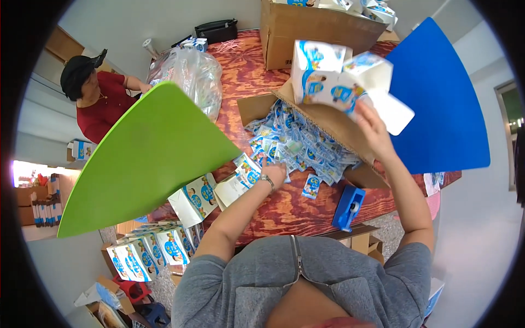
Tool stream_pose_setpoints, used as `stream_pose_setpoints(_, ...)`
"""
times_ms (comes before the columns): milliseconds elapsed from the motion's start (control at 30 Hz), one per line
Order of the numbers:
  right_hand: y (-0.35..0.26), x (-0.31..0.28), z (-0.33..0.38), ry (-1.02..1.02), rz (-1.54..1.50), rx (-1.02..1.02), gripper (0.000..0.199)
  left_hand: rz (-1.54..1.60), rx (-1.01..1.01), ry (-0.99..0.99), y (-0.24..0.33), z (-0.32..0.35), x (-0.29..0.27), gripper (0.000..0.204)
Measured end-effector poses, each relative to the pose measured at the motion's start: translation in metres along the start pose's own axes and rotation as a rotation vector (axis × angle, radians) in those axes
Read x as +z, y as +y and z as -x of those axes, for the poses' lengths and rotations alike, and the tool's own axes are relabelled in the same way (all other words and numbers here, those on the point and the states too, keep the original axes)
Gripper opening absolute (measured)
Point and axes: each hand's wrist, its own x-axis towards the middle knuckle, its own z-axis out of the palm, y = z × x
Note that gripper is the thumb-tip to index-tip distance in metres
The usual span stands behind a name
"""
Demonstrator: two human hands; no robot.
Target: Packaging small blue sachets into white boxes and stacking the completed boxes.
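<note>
My right hand (372,124) is raised over the big carton's flap, its fingers closed on white printed paper boxes (321,74) with blue ovals; their flaps stand out and they look slightly blurred. Below them, a heap of small blue-and-white packets (292,136) spills from the tipped brown carton (320,117) onto the table. At the heap's near left edge rests my left hand (275,174), a finger stretched out among the packets. Just left of it an open white box (232,188) lies with packets at its mouth. Another white box (196,199) stands beside that.
A green board (147,158) and a blue board (437,109) flank the table (240,71). A blue tape dispenser (349,208) sits near the front edge, by a single packet (311,186). A co-worker (101,101) is beyond the green board. Behind stands another brown carton (317,35).
</note>
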Motion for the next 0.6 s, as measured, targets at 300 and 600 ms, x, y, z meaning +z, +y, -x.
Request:
stream_pose_setpoints(300, -0.015, 0.013, 0.057, -0.363, 0.067, 0.141, 0.058, 0.254, 0.182, 0.318, 0.010, 0.145, 0.025, 0.058)
stream_pose_setpoints(600, -0.074, 0.064, 0.120, 0.256, 0.563, -0.343, 0.034, 0.302, 0.245, 0.741, -0.018, 0.233, 0.085, 0.037)
